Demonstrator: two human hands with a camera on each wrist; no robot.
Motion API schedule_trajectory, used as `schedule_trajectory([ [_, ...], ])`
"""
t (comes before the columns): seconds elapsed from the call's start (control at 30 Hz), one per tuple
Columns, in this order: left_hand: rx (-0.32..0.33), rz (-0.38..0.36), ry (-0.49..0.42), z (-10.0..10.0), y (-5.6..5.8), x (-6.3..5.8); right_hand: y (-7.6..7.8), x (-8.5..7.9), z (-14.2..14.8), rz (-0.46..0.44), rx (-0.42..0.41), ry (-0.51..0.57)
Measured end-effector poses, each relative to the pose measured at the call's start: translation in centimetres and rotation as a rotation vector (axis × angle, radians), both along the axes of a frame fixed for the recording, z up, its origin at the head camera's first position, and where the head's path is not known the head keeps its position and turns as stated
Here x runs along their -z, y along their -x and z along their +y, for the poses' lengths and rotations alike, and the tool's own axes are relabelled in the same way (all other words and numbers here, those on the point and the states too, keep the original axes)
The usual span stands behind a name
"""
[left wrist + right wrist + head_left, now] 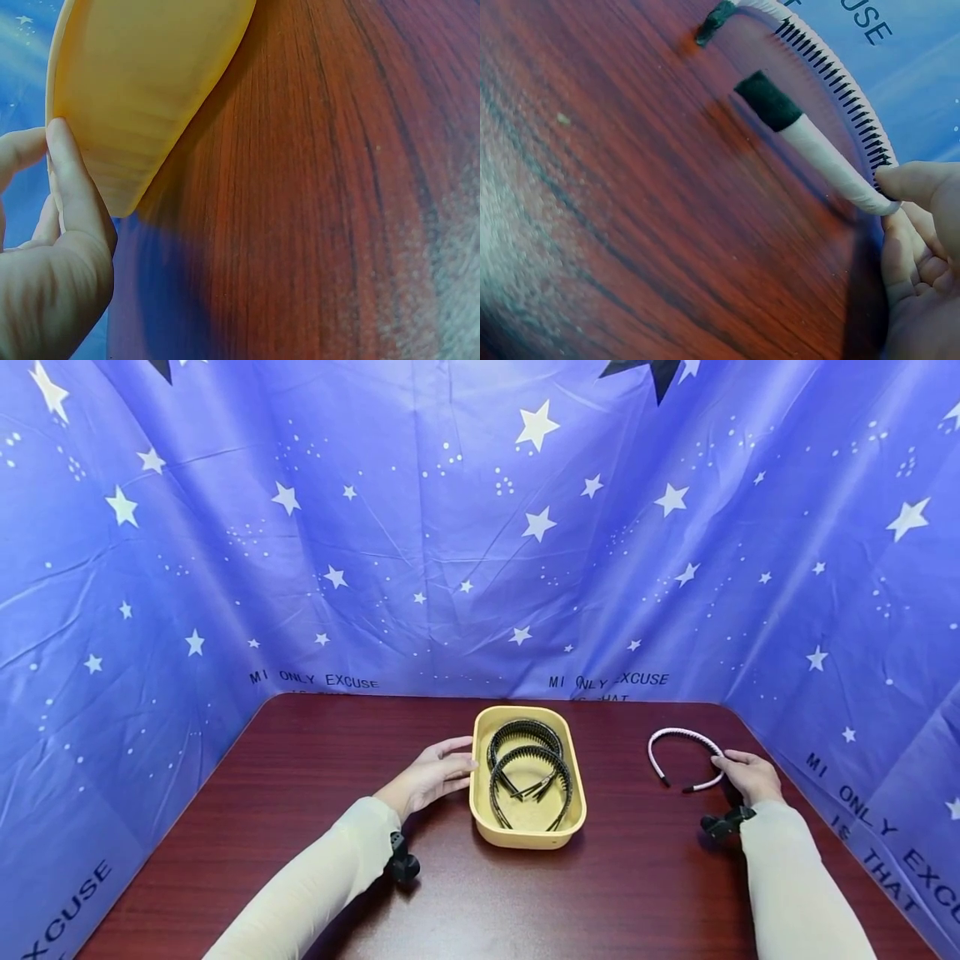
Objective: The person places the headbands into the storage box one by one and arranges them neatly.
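My right hand pinches a pale pink headband between thumb and fingers at one side. In the right wrist view, the headband has black teeth along its inner edge and dark tips, and sits just above the tabletop. My left hand touches the left side of a yellow plastic tray with its fingers fairly straight. From the left wrist, fingertips rest against the tray's outer wall near the rim. Black toothed headbands lie overlapping inside the tray.
A dark red wood-grain table carries everything. Blue cloth printed with white stars and lettering hangs behind the table and along both sides, close to my right hand.
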State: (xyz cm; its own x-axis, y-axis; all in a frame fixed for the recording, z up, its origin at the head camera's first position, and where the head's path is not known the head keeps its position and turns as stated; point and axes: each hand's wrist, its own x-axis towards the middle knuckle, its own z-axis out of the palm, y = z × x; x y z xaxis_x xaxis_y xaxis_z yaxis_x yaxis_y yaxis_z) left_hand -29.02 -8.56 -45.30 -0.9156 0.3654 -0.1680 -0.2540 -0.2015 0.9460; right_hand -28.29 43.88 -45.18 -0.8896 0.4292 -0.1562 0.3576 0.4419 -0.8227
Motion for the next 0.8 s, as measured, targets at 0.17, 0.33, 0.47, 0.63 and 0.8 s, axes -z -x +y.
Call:
schedule_trajectory([
  [0.17, 0.003, -0.001, 0.000, 0.0, -0.1, 0.0, 0.0, 0.1, 0.1, 0.014, -0.028, 0.054],
  [0.33, 0.002, -0.001, -0.002, 0.0, -0.1, 0.2, -0.2, 0.5, 0.2, 0.029, -0.049, 0.054],
  [0.47, 0.003, 0.003, -0.004, 0.0, 0.0, 0.2, -0.2, 0.5, 0.3, 0.029, -0.052, 0.040],
  [0.63, 0.003, 0.007, -0.012, 0.0, 0.1, 0.2, -0.1, 0.0, 0.5, 0.037, -0.081, 0.049],
  [0.8, 0.010, 0.006, -0.010, -0.1, 0.1, 0.1, -0.1, -0.4, 0.8, 0.046, -0.127, 0.070],
])
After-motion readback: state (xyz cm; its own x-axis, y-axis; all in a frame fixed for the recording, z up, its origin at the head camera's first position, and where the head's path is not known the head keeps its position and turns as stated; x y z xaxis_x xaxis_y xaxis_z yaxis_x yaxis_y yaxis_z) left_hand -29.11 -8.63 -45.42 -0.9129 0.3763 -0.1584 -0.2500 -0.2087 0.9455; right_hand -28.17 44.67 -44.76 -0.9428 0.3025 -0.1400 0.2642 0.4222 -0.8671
